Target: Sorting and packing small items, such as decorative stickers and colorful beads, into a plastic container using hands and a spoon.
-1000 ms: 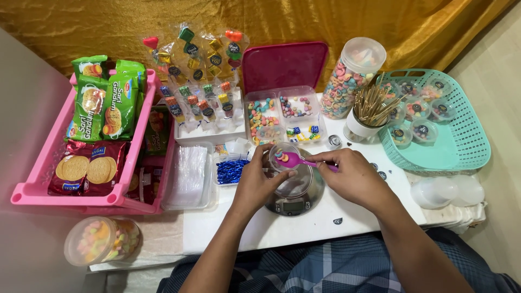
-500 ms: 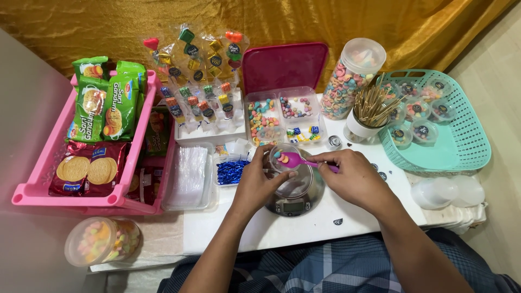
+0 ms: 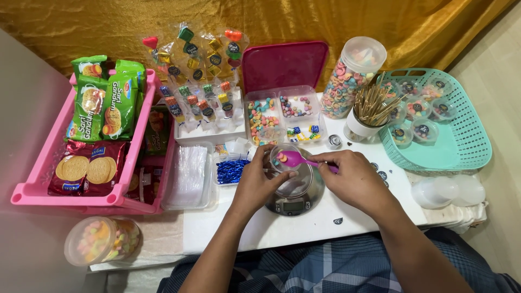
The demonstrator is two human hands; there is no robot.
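Note:
My right hand grips a purple plastic spoon by its handle. The spoon's bowl carries a few small coloured candies and hovers over a small clear plastic cup. My left hand holds that cup by its rim and side, above a small round digital scale on the white table. Just beyond the cup stands a divided clear box of mixed coloured candies with its dark pink lid standing open.
A pink basket of biscuit packs sits left. Bagged candy skewers stand behind. A tall jar of coloured cereal, a cup of wooden sticks and a teal basket of filled cups are right. A lidded candy tub lies front left.
The spoon with candies has stayed over the cup, tipping slightly lower toward its mouth. Both hands keep their grips and have hardly moved.

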